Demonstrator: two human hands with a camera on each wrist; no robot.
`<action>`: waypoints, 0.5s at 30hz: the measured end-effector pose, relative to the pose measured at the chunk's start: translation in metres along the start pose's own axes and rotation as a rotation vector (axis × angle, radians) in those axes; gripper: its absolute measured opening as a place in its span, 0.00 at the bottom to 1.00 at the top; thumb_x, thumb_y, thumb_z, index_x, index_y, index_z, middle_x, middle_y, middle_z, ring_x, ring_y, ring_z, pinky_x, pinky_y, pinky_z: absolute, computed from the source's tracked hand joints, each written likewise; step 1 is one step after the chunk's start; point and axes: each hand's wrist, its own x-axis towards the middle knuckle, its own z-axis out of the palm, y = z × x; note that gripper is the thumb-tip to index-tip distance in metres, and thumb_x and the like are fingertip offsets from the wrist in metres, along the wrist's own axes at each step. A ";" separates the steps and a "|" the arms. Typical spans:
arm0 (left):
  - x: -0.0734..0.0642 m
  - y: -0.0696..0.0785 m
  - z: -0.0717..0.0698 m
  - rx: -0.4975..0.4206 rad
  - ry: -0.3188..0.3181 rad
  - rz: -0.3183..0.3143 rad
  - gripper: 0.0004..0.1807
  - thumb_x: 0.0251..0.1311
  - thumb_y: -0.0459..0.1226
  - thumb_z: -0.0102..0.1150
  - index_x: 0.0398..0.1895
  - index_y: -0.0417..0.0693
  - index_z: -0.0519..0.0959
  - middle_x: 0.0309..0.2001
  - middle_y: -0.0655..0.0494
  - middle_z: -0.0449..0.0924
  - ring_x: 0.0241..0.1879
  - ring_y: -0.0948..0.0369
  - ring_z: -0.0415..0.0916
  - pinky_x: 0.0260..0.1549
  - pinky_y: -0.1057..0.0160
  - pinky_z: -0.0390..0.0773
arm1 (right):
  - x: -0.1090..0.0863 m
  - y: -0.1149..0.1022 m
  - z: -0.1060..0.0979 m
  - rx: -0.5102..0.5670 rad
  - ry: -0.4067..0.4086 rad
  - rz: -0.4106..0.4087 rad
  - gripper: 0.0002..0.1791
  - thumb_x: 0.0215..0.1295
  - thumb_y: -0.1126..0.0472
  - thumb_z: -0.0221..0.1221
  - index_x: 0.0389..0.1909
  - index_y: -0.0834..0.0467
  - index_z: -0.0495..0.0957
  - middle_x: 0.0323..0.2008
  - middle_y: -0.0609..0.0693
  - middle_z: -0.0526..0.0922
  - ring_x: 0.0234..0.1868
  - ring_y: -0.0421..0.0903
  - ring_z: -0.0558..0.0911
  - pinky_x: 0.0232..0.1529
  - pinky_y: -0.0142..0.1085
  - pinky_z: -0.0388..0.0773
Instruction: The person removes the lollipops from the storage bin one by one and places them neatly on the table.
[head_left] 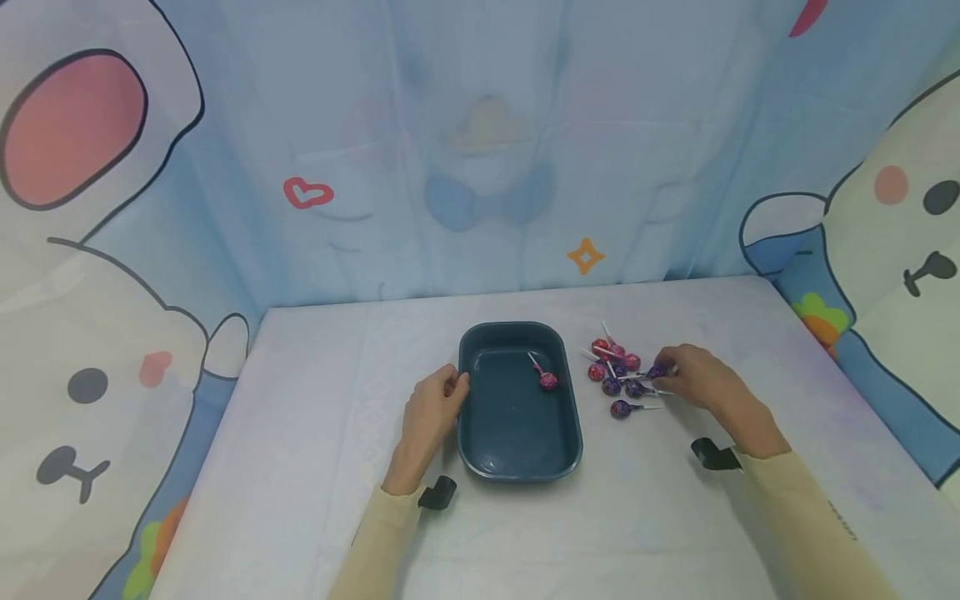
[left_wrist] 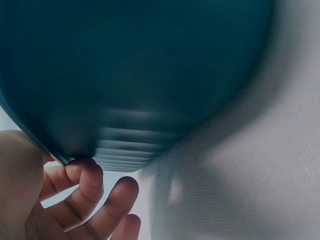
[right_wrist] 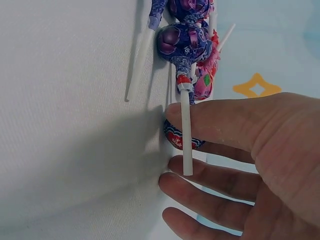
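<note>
A dark teal rectangular tray (head_left: 517, 437) stands on the table, with one pink-wrapped lollipop (head_left: 548, 381) lying inside. My left hand (head_left: 432, 412) pinches the tray's left rim between thumb and curled index finger, as the left wrist view shows. To the right of the tray lies a loose pile of red, pink and purple lollipops (head_left: 611, 386). At the pile's right edge, my right hand (head_left: 701, 383) pinches a purple-blue lollipop (right_wrist: 175, 137) between thumb and index finger; the thumb partly hides it. Another purple lollipop's white stick (right_wrist: 186, 135) crosses in front of that thumb.
One purple lollipop (head_left: 621, 409) lies a little nearer than the pile. A white cloth covers the table (head_left: 315, 500). Behind it hangs a light blue printed curtain (head_left: 487, 250), with cartoon figures on both sides.
</note>
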 end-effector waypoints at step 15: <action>-0.001 0.000 0.000 0.006 0.005 0.014 0.14 0.64 0.50 0.45 0.25 0.54 0.70 0.19 0.60 0.70 0.18 0.64 0.65 0.16 0.68 0.63 | 0.001 -0.004 0.000 -0.002 -0.033 0.057 0.30 0.57 0.57 0.60 0.57 0.68 0.65 0.51 0.69 0.72 0.50 0.64 0.72 0.47 0.55 0.70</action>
